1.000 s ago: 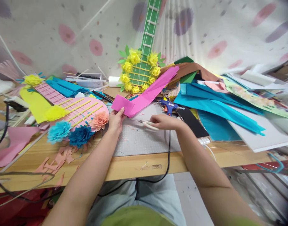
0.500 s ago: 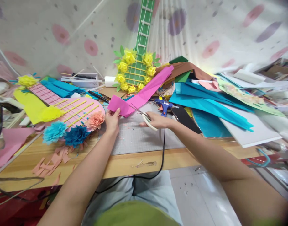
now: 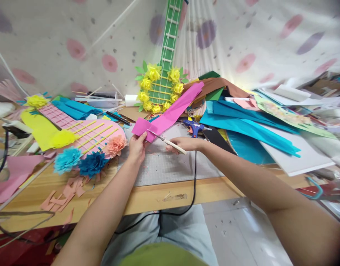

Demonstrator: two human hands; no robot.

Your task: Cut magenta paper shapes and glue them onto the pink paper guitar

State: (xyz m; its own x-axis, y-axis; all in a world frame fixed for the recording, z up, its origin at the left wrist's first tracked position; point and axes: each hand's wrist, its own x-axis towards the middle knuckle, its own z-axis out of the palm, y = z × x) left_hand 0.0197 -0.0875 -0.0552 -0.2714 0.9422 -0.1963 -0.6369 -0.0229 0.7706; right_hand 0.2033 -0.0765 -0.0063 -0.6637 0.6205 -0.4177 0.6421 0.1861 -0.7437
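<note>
My left hand [image 3: 137, 147] pinches the near end of a long magenta paper strip [image 3: 172, 112], thumb on top. The strip stretches away toward the back right. In my right hand [image 3: 183, 145] is a pair of scissors [image 3: 171, 145] with white handles, its blades lying at the paper just right of my left thumb. The blades look nearly closed on the strip. Under both hands lies a grey cutting mat [image 3: 164, 170]. A blue glue gun [image 3: 196, 127] rests just beyond my right hand.
A pink paper guitar [image 3: 100, 127] with paper flowers lies at left. Behind stands a green guitar [image 3: 165, 87] ringed by yellow roses. Blue paper [image 3: 250, 129] and a black phone-like slab [image 3: 218, 142] are at right. A black cable [image 3: 194, 181] hangs over the table edge.
The scissors have moved left onto the magenta paper and their handles have come together. My left hand shifted slightly right and down, with the whole view tilting a little.
</note>
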